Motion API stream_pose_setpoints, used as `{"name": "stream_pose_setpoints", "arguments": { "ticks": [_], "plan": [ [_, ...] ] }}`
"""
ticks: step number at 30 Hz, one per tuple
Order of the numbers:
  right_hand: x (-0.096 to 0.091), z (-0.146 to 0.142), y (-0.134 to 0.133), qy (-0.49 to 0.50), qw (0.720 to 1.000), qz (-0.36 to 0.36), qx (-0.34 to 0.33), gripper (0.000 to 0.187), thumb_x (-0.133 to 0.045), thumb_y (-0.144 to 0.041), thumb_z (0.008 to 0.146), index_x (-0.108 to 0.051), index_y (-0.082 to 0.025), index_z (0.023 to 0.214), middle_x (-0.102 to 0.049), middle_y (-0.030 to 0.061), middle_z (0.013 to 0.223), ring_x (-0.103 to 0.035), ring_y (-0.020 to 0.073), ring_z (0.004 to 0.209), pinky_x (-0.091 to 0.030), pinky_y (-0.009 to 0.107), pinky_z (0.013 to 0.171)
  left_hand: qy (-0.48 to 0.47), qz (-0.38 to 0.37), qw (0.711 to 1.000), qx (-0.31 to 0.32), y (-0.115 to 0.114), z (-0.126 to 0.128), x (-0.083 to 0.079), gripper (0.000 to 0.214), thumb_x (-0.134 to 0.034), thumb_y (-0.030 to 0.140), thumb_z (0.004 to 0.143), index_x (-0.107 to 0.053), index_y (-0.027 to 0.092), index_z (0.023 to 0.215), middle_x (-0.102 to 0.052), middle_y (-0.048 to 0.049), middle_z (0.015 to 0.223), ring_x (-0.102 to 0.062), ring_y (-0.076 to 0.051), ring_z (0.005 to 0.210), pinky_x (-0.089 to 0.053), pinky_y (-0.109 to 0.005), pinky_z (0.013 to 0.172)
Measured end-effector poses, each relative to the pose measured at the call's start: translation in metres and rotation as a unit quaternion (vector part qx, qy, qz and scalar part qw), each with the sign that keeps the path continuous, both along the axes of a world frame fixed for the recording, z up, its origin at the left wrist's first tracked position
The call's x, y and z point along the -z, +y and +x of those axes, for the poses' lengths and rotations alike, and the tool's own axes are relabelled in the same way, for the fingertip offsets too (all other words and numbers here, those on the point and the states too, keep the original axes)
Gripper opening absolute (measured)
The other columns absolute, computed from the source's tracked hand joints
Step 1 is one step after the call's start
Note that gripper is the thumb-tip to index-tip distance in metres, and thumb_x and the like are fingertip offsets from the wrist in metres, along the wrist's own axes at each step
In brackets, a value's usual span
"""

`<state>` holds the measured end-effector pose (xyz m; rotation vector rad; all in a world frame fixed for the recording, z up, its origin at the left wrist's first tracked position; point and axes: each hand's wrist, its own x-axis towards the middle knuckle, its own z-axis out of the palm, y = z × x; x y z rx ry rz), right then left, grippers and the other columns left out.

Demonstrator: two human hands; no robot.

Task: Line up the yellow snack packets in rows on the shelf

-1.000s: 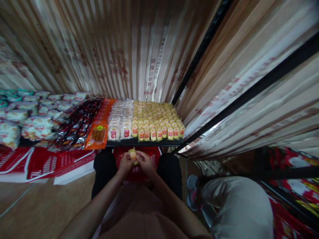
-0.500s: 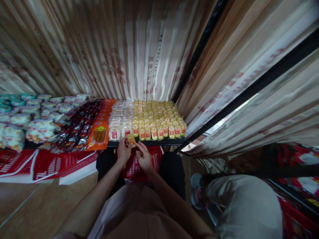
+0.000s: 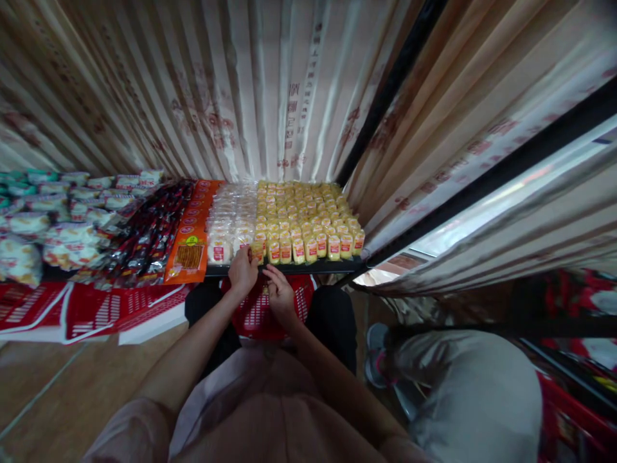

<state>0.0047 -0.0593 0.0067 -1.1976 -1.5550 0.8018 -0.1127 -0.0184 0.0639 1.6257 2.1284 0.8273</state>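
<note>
My left hand [image 3: 243, 271] is closed on a small yellow wrapped cake [image 3: 257, 252] at the front edge of the black shelf [image 3: 318, 265]. The cake is at the front left of the rows of similar yellow wrapped cakes [image 3: 308, 218]. Just below the shelf edge, my right hand [image 3: 281, 297] has its fingers stretched toward the left hand, with nothing visible in them. White wrapped cakes [image 3: 219, 251] stand in rows left of the yellow ones. A red basket [image 3: 255, 318] sits between my knees, beneath both hands.
Left along the shelf lie an orange snack bag [image 3: 187, 241], dark red packets [image 3: 144, 238] and white bags [image 3: 72, 244]. More red baskets [image 3: 106, 312] are below. Curtains [image 3: 270, 83] and black poles [image 3: 385, 96] rise behind. Another person's leg [image 3: 475, 386] is at right.
My left hand has brought the yellow cake up to the front of the rows. My right hand has come away from the cake. The view has shifted slightly.
</note>
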Motion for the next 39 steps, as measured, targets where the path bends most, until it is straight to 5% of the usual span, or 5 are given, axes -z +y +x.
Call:
{"name": "stream_pose_setpoints", "arguments": {
  "ticks": [12,25,32,39],
  "plan": [
    [-0.001,-0.004,0.013,-0.021,1.000,-0.001,-0.019,0.047,-0.038,-0.010,0.077,-0.061,-0.020,0.116,-0.058,0.0053,0.125,-0.051,0.0156,0.119,-0.037,0.033,0.106,-0.036,0.020,0.999,0.027,0.017,-0.001,0.011,0.031,-0.053,0.015,0.079,-0.054,0.016,0.110,-0.064,-0.0087,0.102,-0.060,-0.020,0.094,-0.045,-0.032,0.083],
    [-0.002,0.007,0.024,-0.026,0.999,0.006,0.028,0.043,-0.037,-0.013,0.081,-0.062,-0.019,0.115,-0.061,0.0088,0.110,-0.055,0.0178,0.103,-0.044,0.033,0.096,-0.032,0.101,0.994,0.018,0.016,-0.002,0.027,0.015,-0.055,0.017,0.078,-0.050,0.016,0.092,-0.055,-0.0056,0.089,-0.054,-0.018,0.083,-0.046,-0.033,0.078],
    [0.004,0.005,0.027,-0.024,0.999,-0.006,0.037,0.046,-0.037,-0.016,0.082,-0.056,-0.017,0.124,-0.061,0.0102,0.111,-0.058,0.0185,0.098,-0.046,0.033,0.093,-0.023,0.102,0.994,0.027,0.003,0.000,0.033,0.021,-0.054,0.025,0.081,-0.049,0.016,0.100,-0.056,-0.0089,0.097,-0.055,-0.022,0.091,-0.045,-0.036,0.082],
    [0.001,0.007,0.034,-0.070,0.997,0.003,0.037,0.046,-0.037,-0.017,0.083,-0.053,-0.016,0.127,-0.062,0.0113,0.109,-0.058,0.0201,0.101,-0.045,0.035,0.095,-0.074,0.098,0.991,0.044,0.005,0.006,0.039,0.022,-0.052,0.016,0.079,-0.050,0.014,0.102,-0.055,-0.0082,0.095,-0.055,-0.017,0.077,-0.047,-0.034,0.079]
  ]
}}
